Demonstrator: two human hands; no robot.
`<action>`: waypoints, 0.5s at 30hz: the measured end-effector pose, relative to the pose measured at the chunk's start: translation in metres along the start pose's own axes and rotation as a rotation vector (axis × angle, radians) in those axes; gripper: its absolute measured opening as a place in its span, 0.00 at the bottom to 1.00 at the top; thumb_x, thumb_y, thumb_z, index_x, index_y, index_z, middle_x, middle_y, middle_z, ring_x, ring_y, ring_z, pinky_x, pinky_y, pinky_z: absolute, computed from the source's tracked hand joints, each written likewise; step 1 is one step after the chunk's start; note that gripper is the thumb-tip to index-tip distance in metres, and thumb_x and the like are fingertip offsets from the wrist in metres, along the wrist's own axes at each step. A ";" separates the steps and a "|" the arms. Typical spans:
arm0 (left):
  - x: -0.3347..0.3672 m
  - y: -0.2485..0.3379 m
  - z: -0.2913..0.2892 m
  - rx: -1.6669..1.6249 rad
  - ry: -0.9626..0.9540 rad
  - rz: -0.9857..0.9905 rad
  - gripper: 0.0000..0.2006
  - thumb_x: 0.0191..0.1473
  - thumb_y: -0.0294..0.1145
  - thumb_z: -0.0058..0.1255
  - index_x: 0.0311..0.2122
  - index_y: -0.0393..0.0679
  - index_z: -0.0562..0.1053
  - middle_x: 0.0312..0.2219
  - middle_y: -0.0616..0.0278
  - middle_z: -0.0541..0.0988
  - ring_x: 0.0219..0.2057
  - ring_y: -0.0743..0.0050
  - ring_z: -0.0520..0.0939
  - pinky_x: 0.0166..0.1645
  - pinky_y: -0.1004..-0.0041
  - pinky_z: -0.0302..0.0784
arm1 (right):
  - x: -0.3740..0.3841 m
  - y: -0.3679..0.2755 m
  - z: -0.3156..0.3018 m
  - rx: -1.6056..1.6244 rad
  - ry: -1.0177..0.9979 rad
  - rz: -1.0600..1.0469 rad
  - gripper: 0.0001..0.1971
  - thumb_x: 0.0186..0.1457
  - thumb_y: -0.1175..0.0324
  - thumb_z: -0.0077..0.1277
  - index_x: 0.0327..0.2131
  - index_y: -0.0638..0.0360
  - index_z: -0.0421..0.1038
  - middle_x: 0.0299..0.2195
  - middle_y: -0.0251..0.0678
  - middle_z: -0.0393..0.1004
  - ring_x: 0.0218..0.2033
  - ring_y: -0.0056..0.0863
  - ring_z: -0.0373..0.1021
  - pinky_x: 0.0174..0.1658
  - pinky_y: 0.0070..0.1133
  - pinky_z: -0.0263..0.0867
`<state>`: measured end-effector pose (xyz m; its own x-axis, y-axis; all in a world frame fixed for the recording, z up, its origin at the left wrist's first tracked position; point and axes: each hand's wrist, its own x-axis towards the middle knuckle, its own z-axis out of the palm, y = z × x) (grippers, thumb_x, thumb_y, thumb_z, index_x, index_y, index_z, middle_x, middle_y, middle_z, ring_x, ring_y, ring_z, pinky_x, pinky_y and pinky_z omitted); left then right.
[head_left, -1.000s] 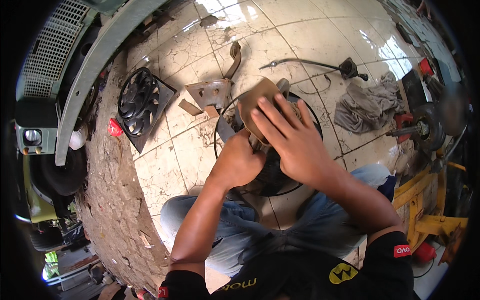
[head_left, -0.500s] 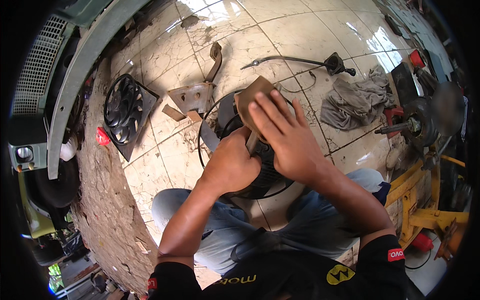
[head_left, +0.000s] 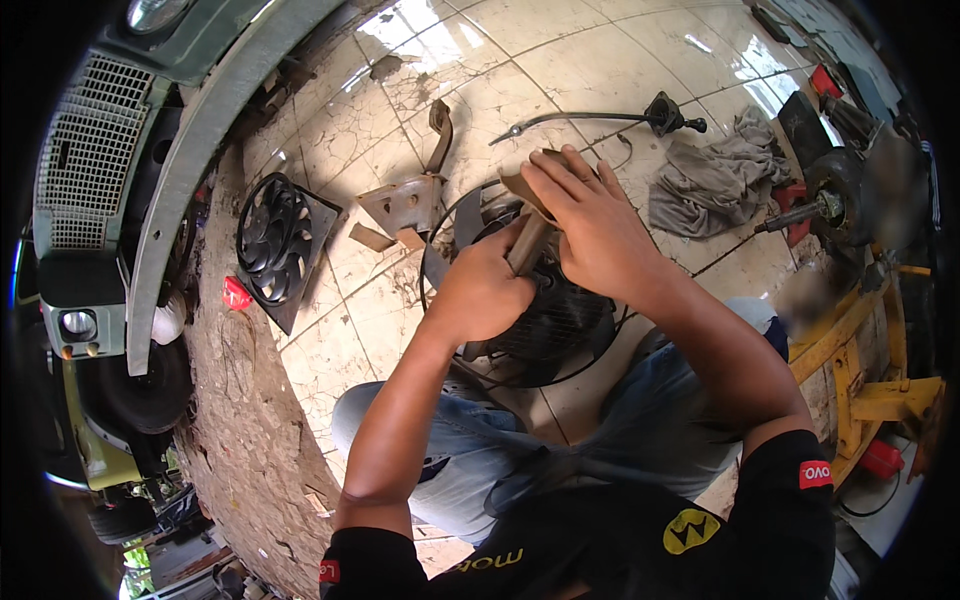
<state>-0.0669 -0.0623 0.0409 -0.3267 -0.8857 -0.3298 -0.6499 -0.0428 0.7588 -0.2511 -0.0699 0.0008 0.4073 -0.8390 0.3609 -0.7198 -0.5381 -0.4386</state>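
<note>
My left hand [head_left: 480, 290] is wrapped around the round bar of a brown metal piece with a flat plate end [head_left: 530, 243]. My right hand [head_left: 607, 235] lies against the plate end with its fingers stretched out. The thumb of that hand is mostly hidden. Both hands are above a round black unit with a mesh grille [head_left: 550, 330], which sits on the floor between my knees. A thin dark ring encircles this unit, and my hands and forearms cover part of it.
Left of the hands lie a rusty pedal bracket [head_left: 402, 203] and a black fan in a frame [head_left: 275, 237]. Beyond them is a lever with a black rod [head_left: 590, 117]. A grey rag [head_left: 715, 180] and a yellow metal stand [head_left: 850, 385] are on the right.
The plate end has tilted, so its broad face shows less and more of the bar is visible. The right hand has turned with it. The whole view has shifted slightly.
</note>
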 end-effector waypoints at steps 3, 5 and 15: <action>-0.006 -0.003 0.001 0.025 0.013 0.028 0.22 0.43 0.27 0.49 0.46 0.30 0.75 0.38 0.32 0.80 0.44 0.34 0.81 0.51 0.56 0.75 | -0.010 -0.015 -0.005 -0.025 -0.049 -0.064 0.36 0.49 0.79 0.49 0.65 0.58 0.59 0.66 0.44 0.59 0.69 0.50 0.51 0.67 0.54 0.46; -0.004 -0.010 0.001 0.053 0.017 0.112 0.21 0.43 0.27 0.49 0.44 0.29 0.75 0.36 0.31 0.80 0.43 0.32 0.80 0.49 0.55 0.75 | -0.020 -0.020 -0.009 -0.081 -0.055 -0.091 0.36 0.49 0.79 0.49 0.65 0.59 0.58 0.67 0.44 0.58 0.69 0.49 0.50 0.67 0.54 0.45; 0.003 -0.006 -0.013 -0.009 0.003 0.027 0.28 0.41 0.30 0.50 0.53 0.39 0.75 0.35 0.37 0.82 0.38 0.44 0.84 0.46 0.61 0.78 | -0.015 0.009 -0.006 -0.139 -0.014 0.022 0.36 0.52 0.74 0.52 0.66 0.59 0.56 0.66 0.43 0.60 0.67 0.49 0.55 0.66 0.54 0.47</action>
<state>-0.0552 -0.0705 0.0431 -0.3420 -0.8882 -0.3069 -0.6344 -0.0227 0.7727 -0.2672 -0.0615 -0.0034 0.3972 -0.8521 0.3407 -0.7991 -0.5037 -0.3281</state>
